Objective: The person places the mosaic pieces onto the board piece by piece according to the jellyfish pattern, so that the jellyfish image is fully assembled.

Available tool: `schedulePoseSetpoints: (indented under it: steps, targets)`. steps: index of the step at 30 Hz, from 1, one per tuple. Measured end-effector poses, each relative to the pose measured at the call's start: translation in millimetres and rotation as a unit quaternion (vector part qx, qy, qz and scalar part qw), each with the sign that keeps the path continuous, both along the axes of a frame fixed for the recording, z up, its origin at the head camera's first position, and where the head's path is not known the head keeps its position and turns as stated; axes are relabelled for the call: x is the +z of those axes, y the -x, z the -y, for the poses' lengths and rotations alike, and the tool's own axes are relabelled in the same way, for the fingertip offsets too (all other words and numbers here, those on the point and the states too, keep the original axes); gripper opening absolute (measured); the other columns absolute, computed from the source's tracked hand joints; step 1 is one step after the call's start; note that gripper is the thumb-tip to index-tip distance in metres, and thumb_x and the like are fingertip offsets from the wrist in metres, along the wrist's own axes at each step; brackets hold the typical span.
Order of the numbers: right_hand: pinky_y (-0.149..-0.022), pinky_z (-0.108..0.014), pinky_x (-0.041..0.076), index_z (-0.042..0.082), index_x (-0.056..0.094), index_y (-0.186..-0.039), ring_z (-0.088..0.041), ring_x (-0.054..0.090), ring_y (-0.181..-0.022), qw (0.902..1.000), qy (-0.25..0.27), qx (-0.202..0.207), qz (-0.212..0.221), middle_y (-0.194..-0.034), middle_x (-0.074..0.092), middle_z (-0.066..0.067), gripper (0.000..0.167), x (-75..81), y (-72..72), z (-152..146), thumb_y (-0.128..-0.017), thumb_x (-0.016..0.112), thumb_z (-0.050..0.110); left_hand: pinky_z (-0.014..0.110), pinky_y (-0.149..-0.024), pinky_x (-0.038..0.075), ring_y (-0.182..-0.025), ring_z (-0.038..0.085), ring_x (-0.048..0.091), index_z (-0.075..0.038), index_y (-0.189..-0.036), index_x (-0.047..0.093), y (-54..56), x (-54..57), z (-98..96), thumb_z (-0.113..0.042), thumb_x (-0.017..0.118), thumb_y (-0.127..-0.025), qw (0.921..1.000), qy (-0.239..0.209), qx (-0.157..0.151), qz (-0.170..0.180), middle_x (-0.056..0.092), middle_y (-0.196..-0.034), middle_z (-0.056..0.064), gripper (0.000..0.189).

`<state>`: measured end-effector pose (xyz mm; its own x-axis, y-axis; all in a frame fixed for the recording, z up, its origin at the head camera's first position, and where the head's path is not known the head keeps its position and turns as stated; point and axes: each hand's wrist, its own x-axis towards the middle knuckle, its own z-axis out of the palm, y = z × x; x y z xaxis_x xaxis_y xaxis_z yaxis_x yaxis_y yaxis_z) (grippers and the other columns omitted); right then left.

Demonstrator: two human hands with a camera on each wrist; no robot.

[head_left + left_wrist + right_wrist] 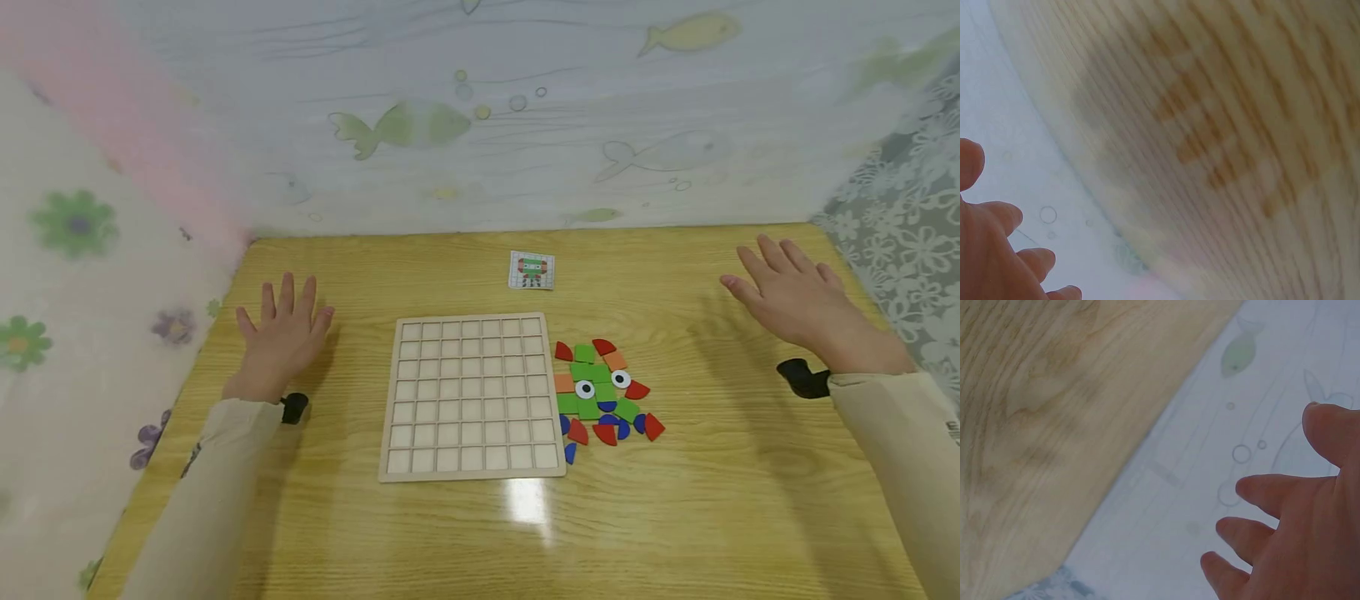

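My left hand [281, 346] hovers over the left part of the table, fingers spread and holding nothing. Over the right part is my right hand [798, 296], also spread with nothing in it. Between them lies a square wooden grid board [471, 400] with bare cells. Against its right edge is a loose cluster of flat pieces: green squares [603, 392], red quarter-round pieces [637, 389], blue pieces [608, 420], orange squares [615, 360] and white eye discs [620, 379]. Both wrist views show only spread fingers, table and wall.
A small picture card [532, 271] with a coloured figure on a grid lies behind the board. The wood-grain table [360, 533] meets a wall [525, 167] painted with fish at the back. A flowered wall [82, 333] is on the left, a lace-patterned surface [922, 233] on the right.
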<state>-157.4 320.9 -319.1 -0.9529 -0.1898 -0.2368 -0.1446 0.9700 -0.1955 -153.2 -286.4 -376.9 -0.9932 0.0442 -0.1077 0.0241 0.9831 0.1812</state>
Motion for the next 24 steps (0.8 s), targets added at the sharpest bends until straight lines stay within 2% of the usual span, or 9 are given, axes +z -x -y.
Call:
schedulePoseSetpoints:
  steps: [13, 18, 22, 24]
  targets:
    - [-0.092, -0.065, -0.008, 0.007, -0.003, -0.143, -0.040, -0.017, -0.128, 0.9998, 0.001, -0.007, -0.020, -0.144, -0.017, -0.021, 0.074, -0.8, 0.0, 4, -0.092, 0.017, 0.056, 0.065, -0.085, -0.020, -0.126, 0.036, -0.025, -0.020, -0.144, -0.006, 5.7, 0.1, -6.2, -0.059, 0.011, -0.089, 0.9999, 0.012, -0.001, -0.011, -0.019, -0.145, 0.013, 0.069]
    - [-0.093, -0.064, -0.007, 0.007, -0.002, -0.143, -0.040, -0.016, -0.129, 0.9995, -0.001, -0.011, -0.030, -0.144, -0.015, -0.021, 0.073, -1.5, 1.2, 10, -0.092, 0.016, 0.056, 0.066, -0.085, -0.019, -0.126, 0.035, -0.027, -0.020, -0.143, -0.007, 8.4, 0.4, -7.2, -0.058, 0.011, -0.090, 0.9999, -0.002, 0.002, -0.012, -0.020, -0.145, 0.012, 0.068]
    - [-0.093, -0.065, -0.001, 0.004, 0.008, -0.143, -0.043, -0.003, -0.130, 0.9979, -0.002, -0.020, -0.062, -0.145, -0.003, -0.024, 0.071, -5.1, 2.1, 11, -0.093, 0.018, 0.052, 0.066, -0.088, -0.015, -0.128, 0.034, -0.023, -0.019, -0.144, -0.006, 10.2, -2.6, -10.5, -0.057, 0.013, -0.090, 0.9993, -0.027, 0.005, -0.026, -0.019, -0.146, 0.011, 0.068]
    - [-0.092, -0.065, 0.007, 0.002, 0.017, -0.142, -0.046, 0.009, -0.127, 0.9961, 0.007, -0.031, -0.082, -0.143, 0.009, -0.026, 0.068, -7.8, 0.5, 11, -0.093, 0.020, 0.051, 0.066, -0.091, -0.009, -0.130, 0.035, -0.019, -0.017, -0.145, 0.000, 10.3, -6.3, -14.4, -0.056, 0.019, -0.091, 0.9983, -0.041, 0.004, -0.041, -0.016, -0.147, 0.012, 0.069]
